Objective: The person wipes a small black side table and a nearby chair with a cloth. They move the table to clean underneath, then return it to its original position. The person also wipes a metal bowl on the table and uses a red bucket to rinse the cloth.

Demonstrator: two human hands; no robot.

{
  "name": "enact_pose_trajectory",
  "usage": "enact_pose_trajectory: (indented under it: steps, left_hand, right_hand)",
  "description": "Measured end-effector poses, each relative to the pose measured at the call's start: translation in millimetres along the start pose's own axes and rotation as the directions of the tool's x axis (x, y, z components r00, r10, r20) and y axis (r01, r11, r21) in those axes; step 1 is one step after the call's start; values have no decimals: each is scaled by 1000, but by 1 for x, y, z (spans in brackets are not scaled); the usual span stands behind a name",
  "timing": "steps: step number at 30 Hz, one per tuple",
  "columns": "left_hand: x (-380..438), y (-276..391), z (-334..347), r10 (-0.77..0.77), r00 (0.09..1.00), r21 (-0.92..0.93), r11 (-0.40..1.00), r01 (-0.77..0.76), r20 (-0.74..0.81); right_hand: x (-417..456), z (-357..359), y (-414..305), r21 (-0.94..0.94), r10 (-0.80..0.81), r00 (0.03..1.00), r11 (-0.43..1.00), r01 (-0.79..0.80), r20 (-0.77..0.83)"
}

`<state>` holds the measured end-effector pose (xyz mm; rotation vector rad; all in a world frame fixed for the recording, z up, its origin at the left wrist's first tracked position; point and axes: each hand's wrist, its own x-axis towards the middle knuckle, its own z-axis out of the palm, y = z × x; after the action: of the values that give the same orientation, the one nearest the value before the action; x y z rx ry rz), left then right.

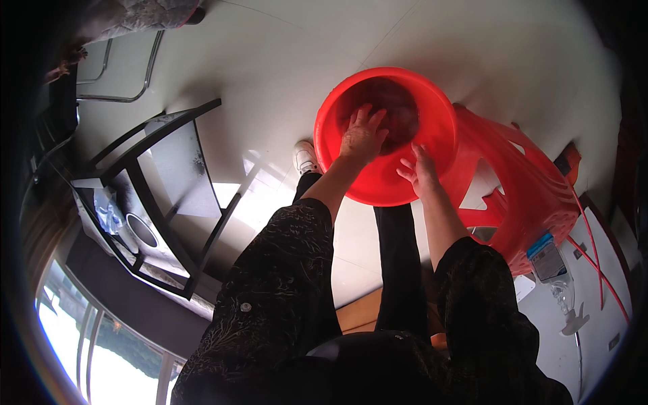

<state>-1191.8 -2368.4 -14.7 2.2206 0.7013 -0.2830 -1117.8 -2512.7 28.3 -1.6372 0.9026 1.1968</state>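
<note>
A round red plastic bucket [329, 126] stands on the floor in front of me, close to my shoe. Something dark [400, 111] lies at its bottom; whether it is wet cloth or dark liquid I cannot tell. My left hand [363, 134] reaches down into the bucket above the dark contents, back up and fingers spread. I cannot tell if its fingertips touch them. Nearer the front right of the rim, my right hand [421, 172] is held inside the bucket opening with fingers apart and nothing in them.
Right of the bucket is a red plastic stool [536, 187] with cut-out sides. Beyond it are a clear bottle [554, 268] with a label and a red cord [590, 238]. A dark-framed stand [162, 212] occupies the left, with a metal-legged chair [147, 76] behind.
</note>
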Motion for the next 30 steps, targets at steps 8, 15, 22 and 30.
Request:
enact_pose_trajectory:
  steps: [8, 15, 22, 30]
  left_hand:
    - [66, -44, 97, -282, 953, 139, 954, 267, 107]
    - [22, 18, 92, -239, 954, -254, 948, 190, -179]
    - [-24, 84, 50, -245, 945, -442, 888, 130, -215]
    - [48, 16, 106, -156, 956, -416, 908, 40, -248]
  right_hand:
    - [144, -10, 26, 164, 39, 736, 966, -202, 676]
    - [147, 37, 15, 457, -138, 819, 875, -162, 557]
    - [137, 28, 33, 617, -274, 774, 765, -184, 570]
    - [171, 20, 79, 671, -273, 942, 738, 77, 193]
